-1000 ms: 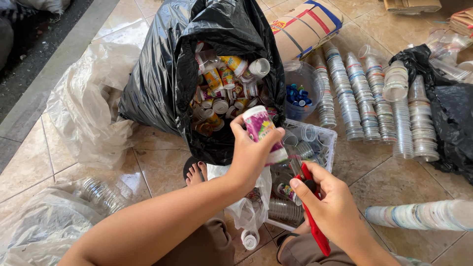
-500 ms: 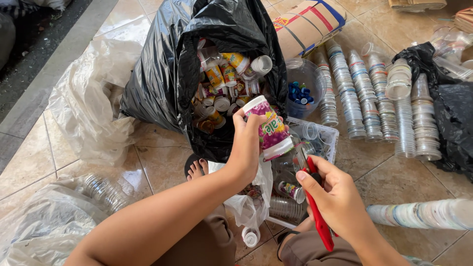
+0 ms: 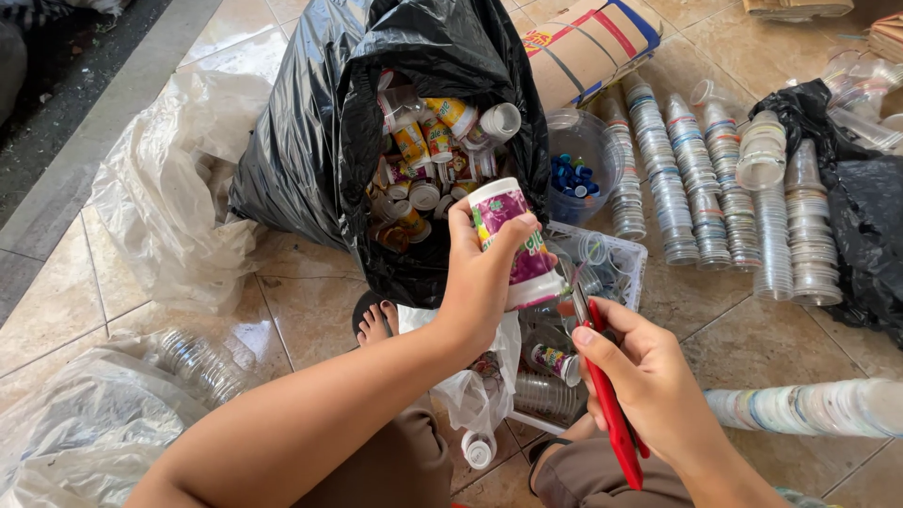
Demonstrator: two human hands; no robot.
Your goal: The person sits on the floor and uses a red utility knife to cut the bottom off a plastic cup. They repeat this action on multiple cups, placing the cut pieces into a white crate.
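Left hand (image 3: 480, 282) grip closed round purple-labelled bottle (image 3: 515, 240), long axis tilted upright. Right hand (image 3: 649, 386) clasps red cutter (image 3: 611, 404), blade just below-right of bottle.

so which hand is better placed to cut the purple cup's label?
Right, probably. The right hand holds the red cutter, its tip just beside the purple cup; the left hand is occupied gripping that cup.

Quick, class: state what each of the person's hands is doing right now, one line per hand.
Left hand: closed around a small purple-labelled plastic bottle, held up.
Right hand: closed on a red-handled cutter.
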